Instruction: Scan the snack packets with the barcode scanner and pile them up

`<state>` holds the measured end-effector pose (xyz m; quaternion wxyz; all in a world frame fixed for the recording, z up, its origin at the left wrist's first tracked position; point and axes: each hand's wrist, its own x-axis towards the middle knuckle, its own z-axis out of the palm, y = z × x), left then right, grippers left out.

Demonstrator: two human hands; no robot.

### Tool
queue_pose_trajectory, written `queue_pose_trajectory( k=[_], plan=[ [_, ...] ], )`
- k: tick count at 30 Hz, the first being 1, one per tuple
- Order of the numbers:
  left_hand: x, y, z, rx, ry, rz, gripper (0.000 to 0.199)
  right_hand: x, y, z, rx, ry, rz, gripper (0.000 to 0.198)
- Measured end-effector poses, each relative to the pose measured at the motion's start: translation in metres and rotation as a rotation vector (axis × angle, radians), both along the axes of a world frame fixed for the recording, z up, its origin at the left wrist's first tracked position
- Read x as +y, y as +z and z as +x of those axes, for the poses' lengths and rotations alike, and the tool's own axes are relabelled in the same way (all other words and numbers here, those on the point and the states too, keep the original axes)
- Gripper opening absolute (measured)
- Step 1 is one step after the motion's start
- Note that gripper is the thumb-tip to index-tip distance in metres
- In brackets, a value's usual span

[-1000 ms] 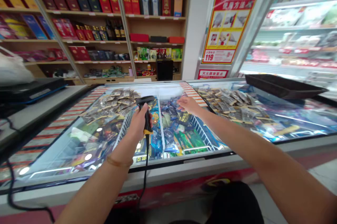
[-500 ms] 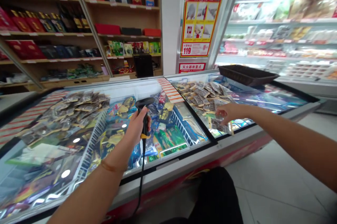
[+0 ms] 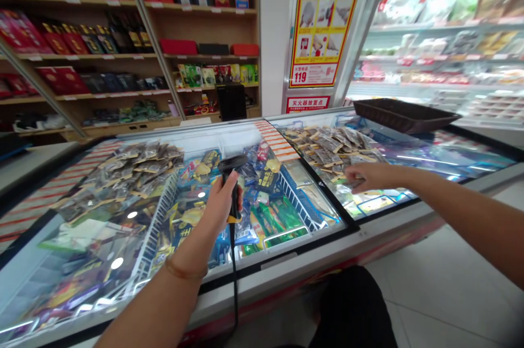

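My left hand (image 3: 225, 195) is wrapped round the handle of a black barcode scanner (image 3: 234, 162), held upright above the glass top of a chest freezer (image 3: 282, 261). Its dark cord hangs down past the freezer's front edge. Over the near side of the right-hand pile of small clear packets (image 3: 327, 143), my right hand (image 3: 370, 176) has its fingers curled inward. Something greyish shows under those fingertips, too unclear to name. A second pile of similar packets (image 3: 143, 165) lies on the glass to the left.
A dark shallow tray (image 3: 403, 113) rests on the freezer's far right end. Bagged goods and a white wire basket (image 3: 298, 201) show through the glass. Shelves of boxes (image 3: 204, 4) stand behind, and a lit display fridge (image 3: 442, 37) at the right. A black box-like object (image 3: 231, 101) is behind the freezer.
The view has shifted slightly, so most things appear further right. A packet seen under my right hand earlier no longer shows there. My left hand still holds the scanner.
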<state>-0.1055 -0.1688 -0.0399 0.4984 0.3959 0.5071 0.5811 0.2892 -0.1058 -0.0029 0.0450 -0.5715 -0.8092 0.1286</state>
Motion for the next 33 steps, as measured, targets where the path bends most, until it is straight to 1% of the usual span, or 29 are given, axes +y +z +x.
queue_pose_trajectory(
  k=[4,7,9,11,13,15,17,19,21,24,26,29,31,33],
  plan=[
    [-0.004,0.003,0.0,0.011,-0.039,0.009,0.055,0.024,0.016,-0.049,0.118,0.037,0.065,0.05],
    [-0.004,0.001,0.0,0.004,-0.034,0.019,0.056,0.052,0.027,-0.095,0.195,0.133,0.03,0.042],
    [-0.003,-0.001,-0.001,0.002,-0.018,0.025,0.057,0.072,0.032,-0.127,0.255,0.177,0.035,0.042],
    [-0.001,-0.003,-0.003,0.001,0.002,0.033,0.058,0.091,0.035,-0.16,0.359,0.183,0.105,0.046],
    [0.001,-0.003,-0.004,-0.005,0.023,0.046,0.058,0.107,0.033,-0.191,0.491,0.184,0.198,0.047],
    [0.002,-0.003,-0.006,-0.017,0.04,0.051,0.056,0.118,0.025,-0.219,0.607,0.197,0.263,0.041],
    [0.003,-0.002,-0.007,-0.035,0.054,0.043,0.054,0.126,0.012,-0.241,0.685,0.197,0.277,0.034],
    [0.004,-0.002,-0.008,-0.05,0.063,0.021,0.051,0.131,-0.008,-0.258,0.749,0.181,0.238,0.031],
    [0.004,-0.002,-0.008,-0.057,0.069,0.002,0.051,0.136,-0.03,-0.271,0.826,0.162,0.179,0.032],
    [0.005,-0.004,-0.008,-0.053,0.07,-0.005,0.052,0.145,-0.063,-0.282,0.953,0.143,0.131,0.034],
    [0.006,-0.005,-0.009,-0.046,0.059,0.001,0.052,0.152,-0.078,-0.285,1.005,0.119,0.115,0.03],
    [0.007,-0.006,-0.009,-0.034,0.049,0.002,0.054,0.159,-0.085,-0.281,1.034,0.017,0.079,0.025],
    [0.007,-0.007,-0.009,-0.01,0.035,-0.008,0.056,0.16,-0.083,-0.276,1.106,-0.047,-0.009,0.025],
    [0.006,-0.007,-0.008,0.025,-0.01,-0.016,0.056,0.159,-0.081,-0.271,1.216,-0.062,-0.134,0.027]
  ],
)
